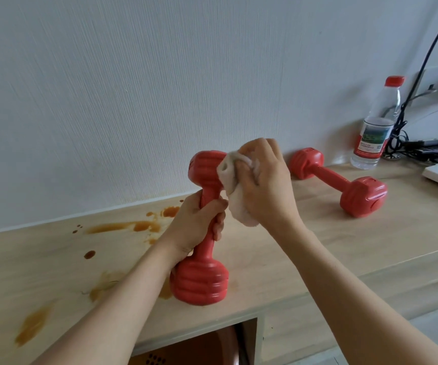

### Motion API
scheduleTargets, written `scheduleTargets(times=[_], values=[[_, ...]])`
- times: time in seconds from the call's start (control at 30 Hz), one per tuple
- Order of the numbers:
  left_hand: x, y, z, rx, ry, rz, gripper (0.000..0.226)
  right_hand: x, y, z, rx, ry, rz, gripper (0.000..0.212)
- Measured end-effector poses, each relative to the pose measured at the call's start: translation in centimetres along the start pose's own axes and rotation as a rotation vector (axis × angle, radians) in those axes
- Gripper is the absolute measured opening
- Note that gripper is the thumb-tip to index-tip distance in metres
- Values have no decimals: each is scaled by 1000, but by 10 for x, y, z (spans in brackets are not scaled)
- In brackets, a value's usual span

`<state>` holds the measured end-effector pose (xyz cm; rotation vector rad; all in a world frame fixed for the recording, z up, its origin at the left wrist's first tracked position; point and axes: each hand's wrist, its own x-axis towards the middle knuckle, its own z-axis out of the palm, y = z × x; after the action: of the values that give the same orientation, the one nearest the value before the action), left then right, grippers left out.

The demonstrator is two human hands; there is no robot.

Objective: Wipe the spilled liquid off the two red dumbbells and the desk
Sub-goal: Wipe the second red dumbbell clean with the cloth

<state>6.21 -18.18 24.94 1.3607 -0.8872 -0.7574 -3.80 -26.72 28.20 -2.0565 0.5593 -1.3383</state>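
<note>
Left hand (199, 222) grips the handle of the upright dumbbell (202, 280), standing on the desk (318, 246). Right hand (262, 180), at 1 o'clock from the left, presses a cloth (236, 204) against its top head. Second dumbbell (339, 180) lies at 3 o'clock, untouched

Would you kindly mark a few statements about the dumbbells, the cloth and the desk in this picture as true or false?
1. The left hand grips the handle of the upright dumbbell. True.
2. The right hand presses a blue sponge on it. False: it holds a whitish cloth against the top head.
3. The second dumbbell lies on the desk. True.
4. The desk is already wiped clean. False: brown spill remains at the left.
5. The water bottle has a green cap. False: the cap is red.
</note>
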Motion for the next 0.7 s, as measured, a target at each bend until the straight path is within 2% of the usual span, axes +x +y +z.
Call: scheduleTargets(times=[0.07, 0.2, 0.37, 0.57, 0.7], values=[[-1, 0, 1, 18, 13, 9, 18, -4, 0, 1, -24, 15, -60, 9], [1, 1, 3, 35, 42, 12, 24, -5, 6, 0, 86, 13, 83, 10], [5, -1, 3, 7, 49, -13, 21, -4, 17, -4, 35, -32, 186, 11], [2, -1, 0, 56, 6, 7, 20, -5, -4, 2, -37, -20, 31, 11], [4, -2, 0, 0, 6, -2, 13, 3, 14, -1, 191, -66, 320, 12]])
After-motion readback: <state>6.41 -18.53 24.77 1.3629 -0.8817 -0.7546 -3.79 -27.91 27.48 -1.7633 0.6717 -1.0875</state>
